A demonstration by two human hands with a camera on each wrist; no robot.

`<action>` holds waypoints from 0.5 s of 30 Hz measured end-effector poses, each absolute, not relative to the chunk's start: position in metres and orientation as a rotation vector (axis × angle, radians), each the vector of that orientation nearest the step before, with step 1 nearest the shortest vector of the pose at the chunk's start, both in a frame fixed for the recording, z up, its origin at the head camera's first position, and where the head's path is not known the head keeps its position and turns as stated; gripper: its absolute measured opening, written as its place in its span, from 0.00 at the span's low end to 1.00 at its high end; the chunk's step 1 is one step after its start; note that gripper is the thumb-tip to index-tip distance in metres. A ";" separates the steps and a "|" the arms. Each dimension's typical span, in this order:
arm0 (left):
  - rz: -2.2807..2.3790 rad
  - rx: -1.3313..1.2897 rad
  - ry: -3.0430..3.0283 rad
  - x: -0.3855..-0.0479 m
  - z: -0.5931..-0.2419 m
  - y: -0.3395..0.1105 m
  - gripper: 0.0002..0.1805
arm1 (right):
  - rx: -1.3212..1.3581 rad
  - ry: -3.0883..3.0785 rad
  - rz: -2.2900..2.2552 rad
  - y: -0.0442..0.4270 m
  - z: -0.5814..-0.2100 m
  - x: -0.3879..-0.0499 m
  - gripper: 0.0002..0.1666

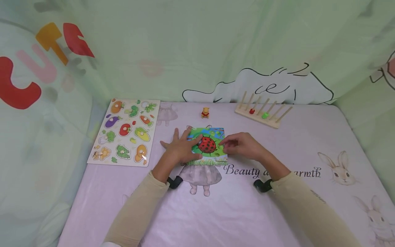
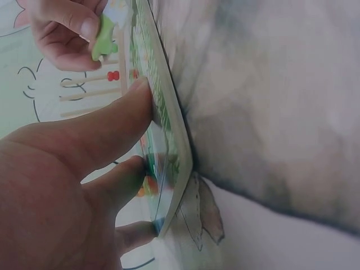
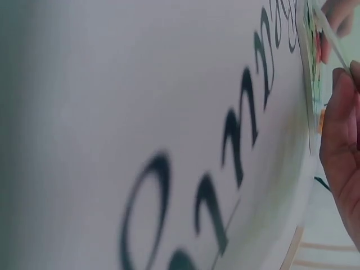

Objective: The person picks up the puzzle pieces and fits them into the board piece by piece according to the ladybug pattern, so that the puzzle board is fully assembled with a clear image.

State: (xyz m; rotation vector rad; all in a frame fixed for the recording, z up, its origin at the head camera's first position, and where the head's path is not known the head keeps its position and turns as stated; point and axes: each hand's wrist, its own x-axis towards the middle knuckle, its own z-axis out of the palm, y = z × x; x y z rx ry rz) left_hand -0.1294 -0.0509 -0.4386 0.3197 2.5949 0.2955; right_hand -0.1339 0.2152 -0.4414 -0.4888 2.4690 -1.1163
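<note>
A square ladybug puzzle (image 1: 213, 159) lies flat on the tablecloth, its red spotted beetle in the middle on green and blue. My left hand (image 1: 180, 149) rests on its left side with fingers spread. In the left wrist view, the thumb and fingertips (image 2: 144, 93) press on the board near its edge. At the board's right side, my right hand (image 1: 244, 146) pinches a green puzzle piece (image 2: 104, 38) between thumb and fingers. The right wrist view catches that piece edge-on (image 3: 333, 37), tilted above the board. Its far end and exact outline are hard to make out.
A vegetable peg puzzle (image 1: 102, 158) lies to the left. Behind the ladybug board sits a small yellow bear figure (image 1: 205, 112) in red. At the back right stands a wooden peg rack (image 1: 257, 118) with a red and a green piece on it. Fabric walls enclose the table.
</note>
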 end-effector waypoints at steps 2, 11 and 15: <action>0.294 0.321 2.598 -0.129 -0.439 -0.051 0.46 | -0.496 2.500 -1.084 0.212 -0.442 -0.135 0.13; 0.296 0.318 2.596 -0.130 -0.438 -0.051 0.45 | -0.446 2.570 -0.941 0.201 -0.447 -0.136 0.13; 0.294 0.315 2.595 -0.129 -0.437 -0.051 0.45 | -0.464 2.566 -0.930 0.200 -0.445 -0.136 0.12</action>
